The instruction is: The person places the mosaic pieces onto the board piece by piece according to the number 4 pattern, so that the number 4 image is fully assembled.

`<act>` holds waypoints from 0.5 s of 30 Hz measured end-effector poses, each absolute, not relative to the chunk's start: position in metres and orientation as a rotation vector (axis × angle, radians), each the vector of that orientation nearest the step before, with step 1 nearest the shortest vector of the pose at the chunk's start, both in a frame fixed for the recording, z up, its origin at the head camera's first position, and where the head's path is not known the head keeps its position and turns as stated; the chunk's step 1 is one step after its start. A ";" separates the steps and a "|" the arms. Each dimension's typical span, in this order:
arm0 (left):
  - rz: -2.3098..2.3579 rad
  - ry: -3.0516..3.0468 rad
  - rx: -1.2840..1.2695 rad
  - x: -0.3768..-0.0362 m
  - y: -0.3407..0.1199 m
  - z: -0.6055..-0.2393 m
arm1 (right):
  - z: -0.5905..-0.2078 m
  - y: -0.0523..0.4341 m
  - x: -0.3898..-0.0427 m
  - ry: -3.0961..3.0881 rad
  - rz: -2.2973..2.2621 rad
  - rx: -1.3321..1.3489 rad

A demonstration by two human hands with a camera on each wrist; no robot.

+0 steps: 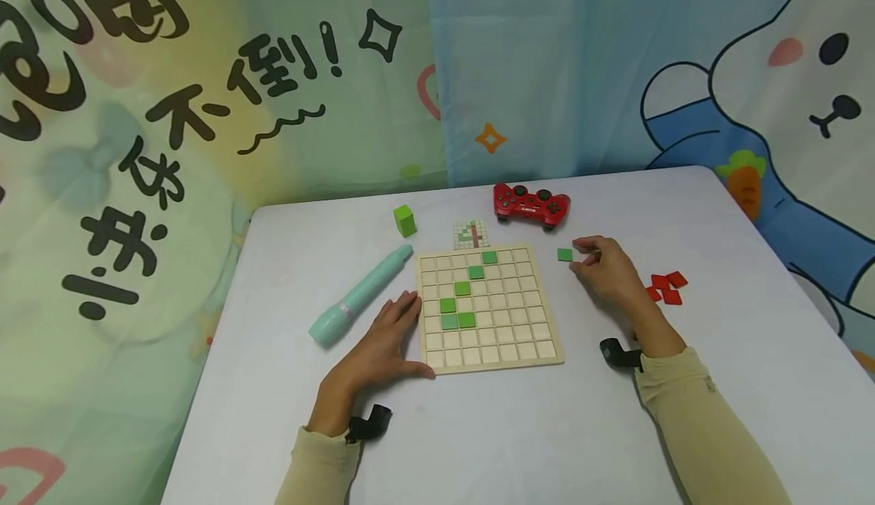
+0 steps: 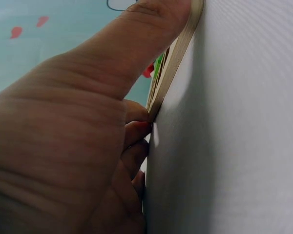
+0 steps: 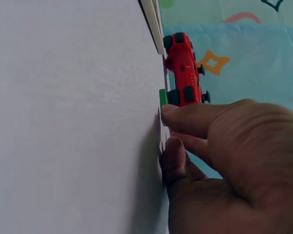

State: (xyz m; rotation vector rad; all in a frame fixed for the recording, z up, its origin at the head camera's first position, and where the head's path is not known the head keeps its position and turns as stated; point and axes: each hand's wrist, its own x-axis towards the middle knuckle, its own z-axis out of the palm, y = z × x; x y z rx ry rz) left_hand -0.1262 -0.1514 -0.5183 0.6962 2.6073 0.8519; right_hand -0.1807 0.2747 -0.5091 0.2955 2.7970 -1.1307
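A light wooden grid board (image 1: pixel 513 334) lies on the table with several green square tiles (image 1: pixel 462 288) in its cells. My left hand (image 1: pixel 383 342) rests against its left side, fingers spread along the edge and thumb at the near corner; the left wrist view shows the thumb (image 2: pixel 146 29) touching the rim. Right of the board, a loose green tile (image 1: pixel 564 254) lies flat. My right hand (image 1: pixel 608 273) is beside it, with a fingertip at the tile's edge in the right wrist view and a gap between finger and thumb.
Several red tiles (image 1: pixel 672 297) lie by my right wrist. Behind the board are a small printed grid card (image 1: pixel 470 235), a red game controller (image 1: pixel 531 206) and a green block (image 1: pixel 405 221). A mint-green tapered cylinder (image 1: pixel 362 296) lies to the left.
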 end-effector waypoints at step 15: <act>0.850 2.604 0.697 -0.126 -0.152 -0.519 | -0.511 0.273 -0.182 2.869 -1.069 0.279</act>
